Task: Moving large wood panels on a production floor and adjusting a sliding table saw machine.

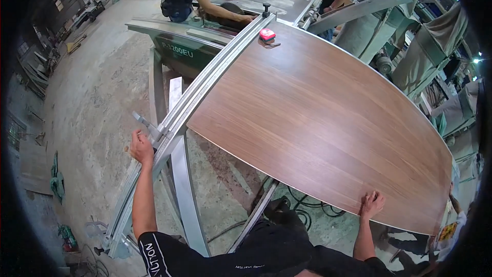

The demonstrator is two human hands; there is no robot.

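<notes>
Left hand (142,149) curled beside metal rail (216,72); right hand (373,205), fingers bent, on wood-grain panel (318,118), near edge; either grasp indeterminable. Red tape measure (267,35): panel's far-left corner.

The head-worn fisheye looks down and forward from above; both hands (372,205) lie near.

You stand in a woodworking workshop, as the green machine (174,58), long metal fence (218,74), broad wood-grain board (312,123), cloth bags (365,36) and concrete floor (97,123) show.
</notes>
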